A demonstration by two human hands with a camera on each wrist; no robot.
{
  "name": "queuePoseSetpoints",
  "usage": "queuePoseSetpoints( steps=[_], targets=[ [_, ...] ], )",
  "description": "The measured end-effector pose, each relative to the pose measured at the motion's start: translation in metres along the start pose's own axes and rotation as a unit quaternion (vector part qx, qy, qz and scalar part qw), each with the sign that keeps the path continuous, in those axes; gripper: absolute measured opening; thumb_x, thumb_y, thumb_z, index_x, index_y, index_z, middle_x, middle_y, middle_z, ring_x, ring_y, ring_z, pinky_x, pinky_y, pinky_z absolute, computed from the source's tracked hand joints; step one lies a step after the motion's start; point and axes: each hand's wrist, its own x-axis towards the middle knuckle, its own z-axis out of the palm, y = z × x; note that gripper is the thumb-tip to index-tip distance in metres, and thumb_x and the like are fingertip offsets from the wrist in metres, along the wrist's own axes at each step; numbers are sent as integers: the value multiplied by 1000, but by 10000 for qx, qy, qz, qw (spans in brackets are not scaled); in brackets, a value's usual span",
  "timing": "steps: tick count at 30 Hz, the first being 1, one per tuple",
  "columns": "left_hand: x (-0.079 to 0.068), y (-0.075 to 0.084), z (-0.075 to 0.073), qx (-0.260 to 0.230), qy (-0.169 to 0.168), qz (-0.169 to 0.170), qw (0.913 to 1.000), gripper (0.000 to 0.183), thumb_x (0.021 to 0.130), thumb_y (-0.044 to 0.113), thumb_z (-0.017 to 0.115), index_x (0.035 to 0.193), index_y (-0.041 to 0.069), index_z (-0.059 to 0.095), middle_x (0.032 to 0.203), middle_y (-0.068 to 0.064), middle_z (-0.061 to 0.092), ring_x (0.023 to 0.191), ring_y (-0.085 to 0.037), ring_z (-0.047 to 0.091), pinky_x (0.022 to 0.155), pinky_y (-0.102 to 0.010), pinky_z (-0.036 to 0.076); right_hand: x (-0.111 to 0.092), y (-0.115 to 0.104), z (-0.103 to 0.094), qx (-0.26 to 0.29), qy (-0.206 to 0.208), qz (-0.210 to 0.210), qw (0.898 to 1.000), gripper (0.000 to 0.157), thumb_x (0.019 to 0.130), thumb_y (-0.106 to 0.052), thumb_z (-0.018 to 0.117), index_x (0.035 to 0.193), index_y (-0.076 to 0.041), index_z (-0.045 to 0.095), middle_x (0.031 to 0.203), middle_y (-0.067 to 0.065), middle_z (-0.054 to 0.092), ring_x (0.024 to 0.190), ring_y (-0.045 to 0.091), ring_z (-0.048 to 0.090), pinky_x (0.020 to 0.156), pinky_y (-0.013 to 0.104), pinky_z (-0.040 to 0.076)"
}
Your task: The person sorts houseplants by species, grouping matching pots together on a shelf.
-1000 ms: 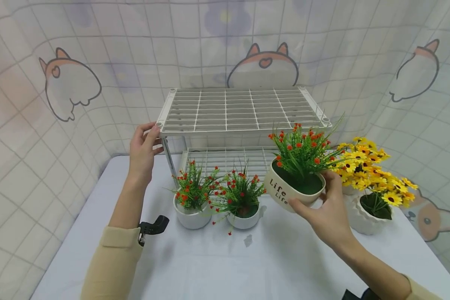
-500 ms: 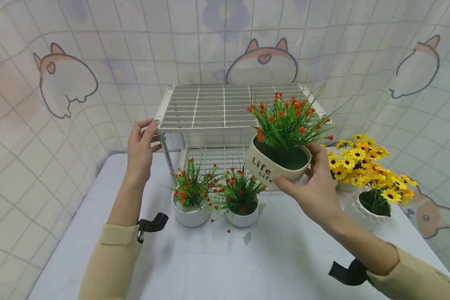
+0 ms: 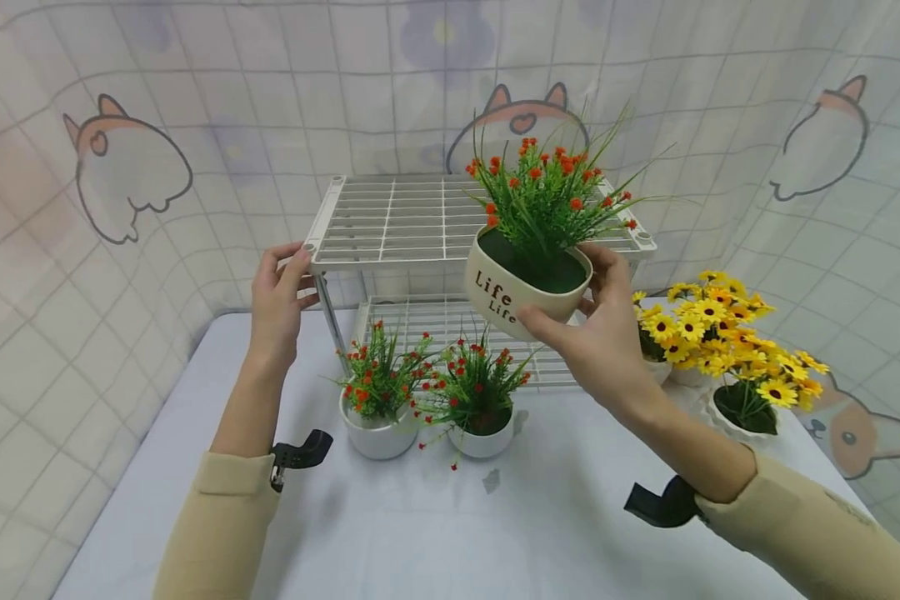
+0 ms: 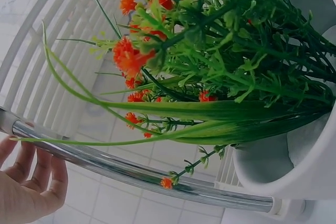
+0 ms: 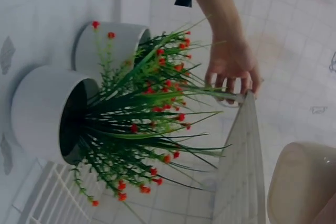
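- One cream pot (image 3: 504,292) tilts near the rack's (image 3: 390,265) top; the right hand (image 3: 607,342) grips its side, thumb in front, perhaps to spare the plant (image 3: 543,217).
- The left hand (image 3: 277,304) curls round the rack's corner, likely steadying it.
- Two white pots (image 3: 379,442) stand on the counter (image 3: 420,533).

Left hand (image 3: 276,300) and right hand (image 3: 609,337), both with bent fingers (image 4: 58,179), well apart on inward-slanted forearms (image 3: 251,408).
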Motion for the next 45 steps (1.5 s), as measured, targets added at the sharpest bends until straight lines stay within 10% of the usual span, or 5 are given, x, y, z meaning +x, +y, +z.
queuePoseSetpoints(
  steps=[20, 45],
  targets=[
    [-1, 3, 5, 167, 161, 95, 9997, 27, 109, 32, 49, 127, 13, 55, 119, -14, 64, 100, -21, 60, 86, -39, 47, 68, -9, 58, 554, -70, -25, 9984, 83, 81, -13, 86, 144, -5, 32, 137, 12, 42, 120, 23, 53, 90, 37, 56],
    [0, 2, 6, -35, 204, 85, 9997, 24, 108, 32, 51, 122, 14, 56, 121, -16, 64, 98, -21, 62, 82, -36, 48, 120, -13, 135, -783, -6, 183, 9968, 83, 81, -33, 88, 141, -2, 38, 132, 12, 46, 115, 21, 51, 90, 29, 50]
  ],
)
